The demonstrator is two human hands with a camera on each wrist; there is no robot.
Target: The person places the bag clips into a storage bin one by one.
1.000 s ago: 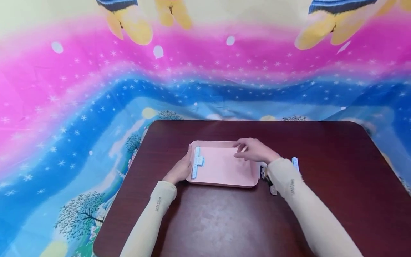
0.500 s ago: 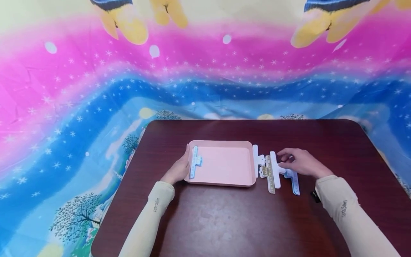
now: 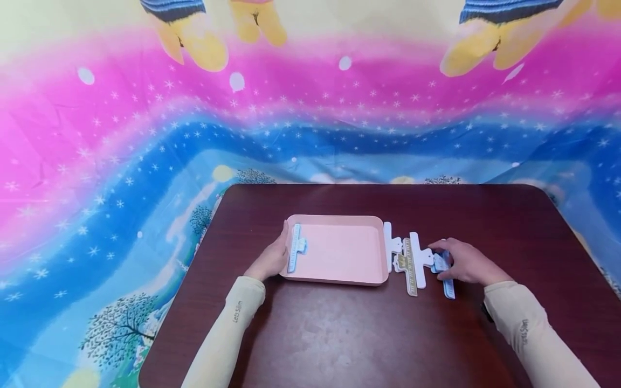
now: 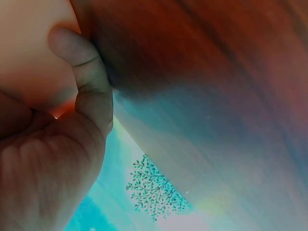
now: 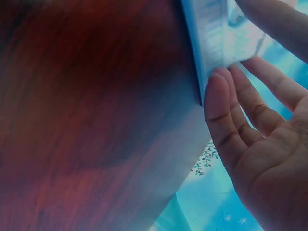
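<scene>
In the head view, my left hand (image 3: pixel 271 256) rests along the left wall of a pink tray (image 3: pixel 344 258), its fingers straight. Inside that tray, by the left wall, lies a light-blue ruler clip (image 3: pixel 294 253). To the tray's right, my right hand (image 3: pixel 468 261) pinches another light-blue ruler clip (image 3: pixel 448 290), thumb on the near side and fingers on the far side, partly covering it. The clip is still down at table level. Seen up close in the right wrist view, curled fingers (image 5: pixel 219 98) touch the edge of this clip (image 5: pixel 211 38).
Between tray and right hand lie a white clip (image 3: pixel 417 269), a gold ruler clip (image 3: pixel 411 283) and another white clip (image 3: pixel 388 230) against the tray's right wall. All stand on a dark-red wooden table (image 3: pixel 330 334). A patterned cloth (image 3: pixel 310 108) hangs behind it.
My right hand has moved from above the tray's right part out to the right, then down onto the light-blue ruler clip, which it now pinches. My left hand stays at the tray.
</scene>
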